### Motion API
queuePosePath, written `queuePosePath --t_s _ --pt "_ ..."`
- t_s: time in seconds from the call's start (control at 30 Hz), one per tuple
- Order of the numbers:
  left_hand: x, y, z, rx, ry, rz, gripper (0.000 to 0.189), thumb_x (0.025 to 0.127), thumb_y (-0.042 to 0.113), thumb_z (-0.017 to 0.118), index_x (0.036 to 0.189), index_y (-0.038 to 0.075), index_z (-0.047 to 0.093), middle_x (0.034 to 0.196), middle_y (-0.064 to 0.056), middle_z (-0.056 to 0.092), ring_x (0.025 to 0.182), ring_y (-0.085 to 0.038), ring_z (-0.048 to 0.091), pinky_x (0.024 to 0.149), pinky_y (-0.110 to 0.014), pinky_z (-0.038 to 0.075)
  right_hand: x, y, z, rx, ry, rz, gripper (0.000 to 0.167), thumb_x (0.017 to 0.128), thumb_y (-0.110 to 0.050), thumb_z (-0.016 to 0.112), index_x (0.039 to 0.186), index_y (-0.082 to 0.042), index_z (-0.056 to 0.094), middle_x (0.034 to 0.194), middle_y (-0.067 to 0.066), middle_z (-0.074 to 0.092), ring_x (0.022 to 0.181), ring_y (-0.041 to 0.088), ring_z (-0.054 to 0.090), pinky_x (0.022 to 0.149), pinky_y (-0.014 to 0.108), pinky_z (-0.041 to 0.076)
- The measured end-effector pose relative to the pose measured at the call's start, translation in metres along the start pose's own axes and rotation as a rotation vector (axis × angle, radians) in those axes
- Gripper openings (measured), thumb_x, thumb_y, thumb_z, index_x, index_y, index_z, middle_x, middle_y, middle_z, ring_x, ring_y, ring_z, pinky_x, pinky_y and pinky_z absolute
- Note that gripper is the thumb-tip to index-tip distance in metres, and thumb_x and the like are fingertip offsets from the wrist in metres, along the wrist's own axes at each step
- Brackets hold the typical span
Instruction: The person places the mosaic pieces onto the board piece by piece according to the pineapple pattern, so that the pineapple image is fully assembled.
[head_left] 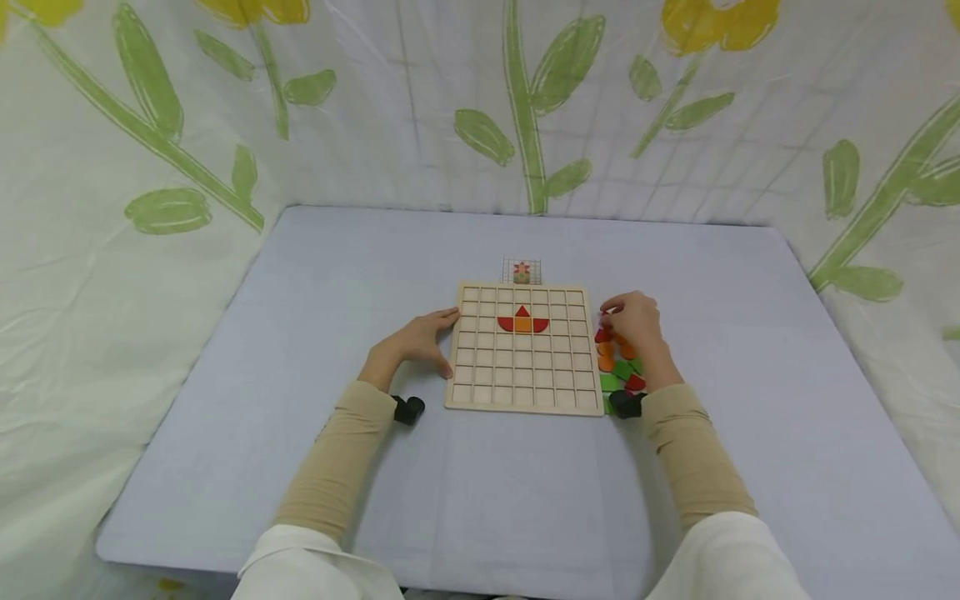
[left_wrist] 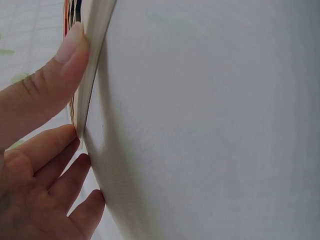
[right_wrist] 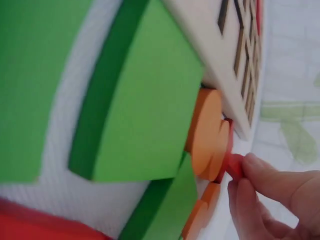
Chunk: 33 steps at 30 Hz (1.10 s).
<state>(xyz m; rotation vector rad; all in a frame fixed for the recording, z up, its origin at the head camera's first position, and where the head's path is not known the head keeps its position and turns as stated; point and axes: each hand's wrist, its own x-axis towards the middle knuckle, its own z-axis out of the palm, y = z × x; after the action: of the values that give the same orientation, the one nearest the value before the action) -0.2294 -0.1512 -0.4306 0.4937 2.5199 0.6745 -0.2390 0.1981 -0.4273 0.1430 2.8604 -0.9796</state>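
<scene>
A square wooden grid board lies on the table. In its upper part sit an orange square, a red triangle above it and a red rounded piece on each side. My left hand, thumb and fingers spread, touches the board's left edge; the left wrist view shows the thumb against the rim. Beyond the board's right edge, my right hand pinches a small red block between thumb and fingertips. Its exact shape is hidden by the fingers.
Loose green blocks, orange round blocks and red blocks lie along the board's right side, partly under the right wrist. A small gridded pattern card lies at the board's far edge. A flower-printed curtain hangs behind the table.
</scene>
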Motion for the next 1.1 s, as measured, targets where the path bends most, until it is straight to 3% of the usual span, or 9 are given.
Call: queuePosePath --t_s 0.23,0.5,0.77,0.97,1.1 --pt "-0.001 -0.002 -0.001 -0.002 0.004 -0.010 0.105 0.069 0.015 0.087 0.152 0.001 0.025 0.161 -0.009 0.018 0.147 -0.030 0.015 0.118 -0.046 0.018 -0.006 -0.008 0.004 0.269 -0.021 0.039 0.032 0.094 -0.009 0.063 0.122 0.006 0.063 0.117 0.028 0.063 0.098 0.037 0.063 0.081 0.036 0.055" --pt "-0.002 -0.002 -0.002 -0.012 0.017 -0.003 0.105 0.068 0.015 0.087 0.152 0.001 0.025 0.161 -0.009 0.019 0.147 -0.031 0.015 0.118 -0.046 0.018 -0.011 -0.031 0.024 0.488 -0.199 0.055 0.041 0.090 -0.008 0.068 0.128 0.005 0.059 0.124 0.025 0.058 0.109 0.032 0.056 0.085 0.031 0.050" --pt "-0.005 0.001 -0.002 -0.029 0.004 -0.012 0.104 0.069 0.013 0.086 0.152 0.001 0.025 0.161 -0.008 0.017 0.147 -0.031 0.014 0.118 -0.046 0.018 -0.016 -0.061 0.052 0.451 -0.328 -0.073 0.036 0.086 -0.005 0.072 0.119 0.006 0.065 0.103 0.015 0.066 0.094 0.025 0.059 0.075 0.028 0.052" --pt "-0.003 0.001 0.000 -0.035 -0.005 -0.025 0.104 0.070 0.014 0.086 0.153 0.003 0.025 0.162 -0.006 0.017 0.147 -0.030 0.014 0.118 -0.046 0.018 -0.018 -0.078 0.070 0.310 -0.303 -0.102 0.030 0.084 -0.007 0.074 0.113 0.002 0.070 0.106 0.016 0.066 0.099 0.029 0.060 0.081 0.034 0.052" --pt "-0.003 0.001 0.000 -0.023 -0.004 -0.016 0.104 0.070 0.014 0.086 0.153 0.003 0.024 0.162 -0.007 0.017 0.147 -0.030 0.014 0.118 -0.046 0.018 -0.020 -0.085 0.076 0.219 -0.269 -0.126 0.024 0.084 -0.008 0.075 0.107 0.000 0.073 0.103 0.016 0.066 0.095 0.028 0.060 0.078 0.034 0.053"
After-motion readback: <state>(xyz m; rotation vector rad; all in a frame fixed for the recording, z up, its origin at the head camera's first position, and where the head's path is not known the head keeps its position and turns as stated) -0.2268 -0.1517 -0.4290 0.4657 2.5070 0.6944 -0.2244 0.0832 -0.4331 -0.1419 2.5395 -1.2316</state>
